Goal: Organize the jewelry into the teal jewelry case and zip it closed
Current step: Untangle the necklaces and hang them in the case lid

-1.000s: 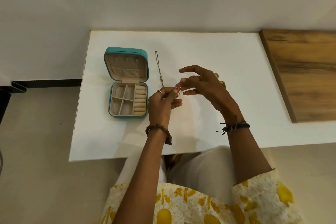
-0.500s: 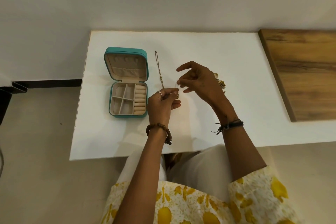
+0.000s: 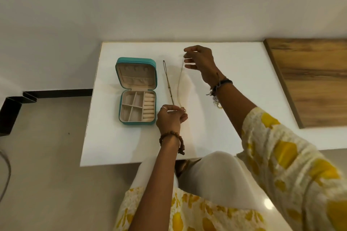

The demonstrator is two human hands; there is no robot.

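The teal jewelry case [image 3: 136, 62] lies open on the left of the white table [image 3: 244, 88], lid tipped back, beige compartments and ring rolls showing. A darker chain [image 3: 168, 82] lies straight on the table just right of the case. A thin gold necklace [image 3: 180, 80] is stretched in the air between my hands. My right hand [image 3: 201, 63] pinches its far end above the table's back part. My left hand [image 3: 171, 118] pinches its near end, close to the case's front right corner. Small gold pieces [image 3: 217, 103] peek out beside my right forearm.
A wooden panel [image 3: 309, 80] adjoins the table on the right. The wall rises right behind the table. A dark frame [image 3: 16, 103] stands on the floor at the left. My lap and yellow-patterned clothing are at the table's front edge.
My hands were close together over the table's middle. The right hand has since moved away toward the back, drawing the thin necklace out to full length. The left hand stayed near the case.
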